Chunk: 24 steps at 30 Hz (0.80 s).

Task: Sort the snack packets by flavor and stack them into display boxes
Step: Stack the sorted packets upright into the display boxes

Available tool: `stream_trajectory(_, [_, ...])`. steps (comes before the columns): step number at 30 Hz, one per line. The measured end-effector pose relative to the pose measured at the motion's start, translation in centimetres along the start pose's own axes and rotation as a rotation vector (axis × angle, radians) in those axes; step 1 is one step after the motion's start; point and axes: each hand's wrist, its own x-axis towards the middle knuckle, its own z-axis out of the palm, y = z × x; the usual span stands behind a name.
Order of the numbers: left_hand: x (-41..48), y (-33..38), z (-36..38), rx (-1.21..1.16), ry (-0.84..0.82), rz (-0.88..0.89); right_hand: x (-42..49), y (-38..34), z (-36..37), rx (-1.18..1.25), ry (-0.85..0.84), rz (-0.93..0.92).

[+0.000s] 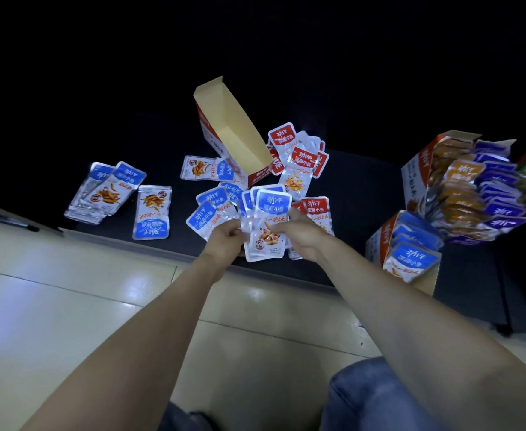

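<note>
Both hands hold one stack of blue-topped snack packets [268, 219] upright over the edge of a black mat. My left hand [226, 241] grips the stack's left side and my right hand [299, 234] grips its right side. Behind the stack an empty display box [233, 132] stands tilted, its brown inside showing. Red-topped packets [302, 160] lie in a heap right of that box. More blue packets [207, 213] lie loose beside my left hand, and others [106, 191] sit further left.
At the right, a display box [408, 247] holds blue packets. Behind it a bigger box [461, 188] is filled with orange and purple packets. The black mat [174, 244] ends at a pale tiled floor [68, 290]. My blue-jeaned knee [380, 396] is at the bottom.
</note>
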Motion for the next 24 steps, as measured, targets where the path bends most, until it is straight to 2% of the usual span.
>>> stream_trajectory(2, [0.5, -0.2, -1.2, 0.061, 0.215, 0.02, 0.4, -0.7, 0.6, -0.008, 0.038, -0.037])
stream_trajectory(4, [0.8, -0.6, -2.6, 0.266, 0.437, 0.006, 0.7, -1.4, 1.2, -0.009, 0.078, -0.076])
stream_trajectory(6, [0.9, -1.0, -3.6, 0.332, 0.489, -0.033, 1.0, -1.9, 1.8, -0.037, 0.092, -0.094])
stream_trajectory(9, [1.4, -1.2, -4.0, 0.249, 0.409, -0.045, 1.6, -1.7, 3.2, -0.113, 0.053, -0.096])
stream_trajectory(15, [1.9, -1.0, -4.2, -0.089, 0.305, -0.052, 2.3, -1.0, 5.7, -0.269, 0.025, -0.119])
stream_trajectory(18, [2.3, -0.9, -4.1, -0.227, 0.269, -0.101, 2.4, -1.0, 5.6, -0.198, 0.009, -0.083])
stream_trajectory(24, [2.7, -0.9, -4.0, -0.275, 0.206, -0.122, 2.9, -0.5, 4.7, -0.084, -0.005, 0.0])
